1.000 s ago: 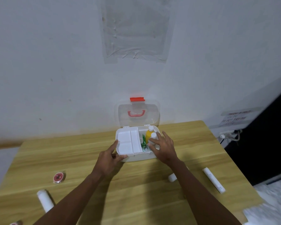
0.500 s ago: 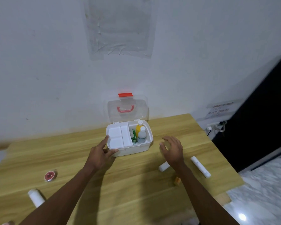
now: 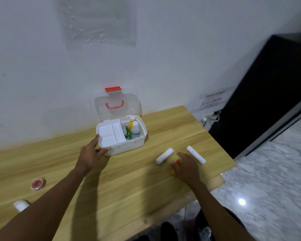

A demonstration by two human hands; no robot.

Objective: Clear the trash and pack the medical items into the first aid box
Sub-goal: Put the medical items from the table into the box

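Observation:
The white first aid box (image 3: 129, 148) stands open at the back of the wooden table (image 3: 129, 188), its clear lid (image 3: 116, 105) upright against the wall. Inside are a white tray (image 3: 108, 134), a green pack (image 3: 128, 133), a yellow bottle (image 3: 132, 123) and a pale bottle (image 3: 135, 131). My left hand (image 3: 90, 155) grips the box's front left corner. My right hand (image 3: 187, 166) lies on the table over a small orange item (image 3: 177, 161), between a white roll (image 3: 164, 156) and a white tube (image 3: 196, 155); its grip is hidden.
A small red round item (image 3: 36, 183) and another white roll (image 3: 21, 205) lie at the table's left. The table's right edge is close to my right hand. A dark cabinet (image 3: 268, 93) and a wall socket (image 3: 210, 117) are beyond it.
My right hand left the box and dropped to the table right of it, landing over the orange item. The view swung right. My left hand stayed on the box.

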